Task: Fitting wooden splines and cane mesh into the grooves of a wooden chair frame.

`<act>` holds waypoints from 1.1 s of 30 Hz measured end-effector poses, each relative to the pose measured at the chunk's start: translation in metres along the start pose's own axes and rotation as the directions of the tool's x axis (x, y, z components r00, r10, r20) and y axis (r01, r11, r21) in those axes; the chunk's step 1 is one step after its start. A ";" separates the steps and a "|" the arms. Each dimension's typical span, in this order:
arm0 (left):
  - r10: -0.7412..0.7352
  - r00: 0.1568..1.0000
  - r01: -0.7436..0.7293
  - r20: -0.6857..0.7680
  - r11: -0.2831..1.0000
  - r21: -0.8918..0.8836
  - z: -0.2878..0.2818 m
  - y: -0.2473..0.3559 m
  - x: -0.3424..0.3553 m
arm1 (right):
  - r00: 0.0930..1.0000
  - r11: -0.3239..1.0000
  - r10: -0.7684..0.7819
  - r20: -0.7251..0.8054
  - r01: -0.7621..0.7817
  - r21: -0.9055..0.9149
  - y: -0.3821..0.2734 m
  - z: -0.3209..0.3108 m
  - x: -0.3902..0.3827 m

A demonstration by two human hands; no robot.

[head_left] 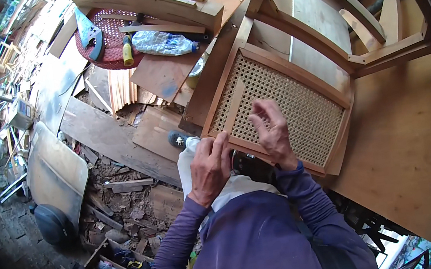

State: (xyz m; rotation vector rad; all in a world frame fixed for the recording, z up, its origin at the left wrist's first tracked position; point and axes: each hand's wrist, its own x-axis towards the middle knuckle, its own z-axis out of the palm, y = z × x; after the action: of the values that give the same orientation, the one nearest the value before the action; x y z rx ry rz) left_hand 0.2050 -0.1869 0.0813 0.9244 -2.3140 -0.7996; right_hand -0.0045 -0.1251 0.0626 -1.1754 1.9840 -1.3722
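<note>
A wooden chair frame [309, 171] with a woven cane panel [299, 116] lies tilted in front of me, on a plywood surface. A narrow flat wooden strip [235, 105] rests across the left part of the cane. My left hand [209, 167] is at the frame's near left corner, its fingertips closed on the strip's lower end. My right hand [274, 132] hovers over the cane near the front rail, fingers curled, thumb and forefinger apart. Nothing shows between them. The curved chair back [316, 36] rises at the far right.
A plywood sheet [401, 154] spreads to the right. Far left of the chair, a red woven seat [107, 43] carries a handsaw [89, 34], a yellow-handled tool [127, 51] and a plastic bottle [164, 42]. Boards and scraps cover the ground; a compartmented box [113, 265] stands lower left.
</note>
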 end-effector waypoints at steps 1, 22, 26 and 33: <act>0.041 0.999 -0.041 0.000 0.999 0.031 0.001 -0.011 0.009 | 0.964 0.952 -0.237 -0.116 0.207 -0.225 0.002 -0.007 0.021; 0.189 0.980 -0.199 0.066 0.948 0.246 0.048 -0.053 0.099 | 0.837 0.679 -0.518 -0.173 0.279 -0.679 0.083 -0.012 0.151; 0.188 0.979 -0.202 0.078 0.939 0.277 0.050 -0.054 0.100 | 0.832 0.687 -0.524 -0.179 0.289 -0.666 0.081 -0.014 0.150; 0.114 0.981 -0.144 0.156 0.970 0.196 0.035 -0.049 0.104 | 0.841 0.734 -0.504 -0.196 0.297 -0.611 0.089 -0.007 0.143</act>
State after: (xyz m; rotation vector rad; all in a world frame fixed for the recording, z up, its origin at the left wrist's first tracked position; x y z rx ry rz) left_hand 0.1377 -0.2813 0.0490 0.8132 -2.5916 -0.5971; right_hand -0.1208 -0.2295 -0.0016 -1.8348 2.6194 -1.2933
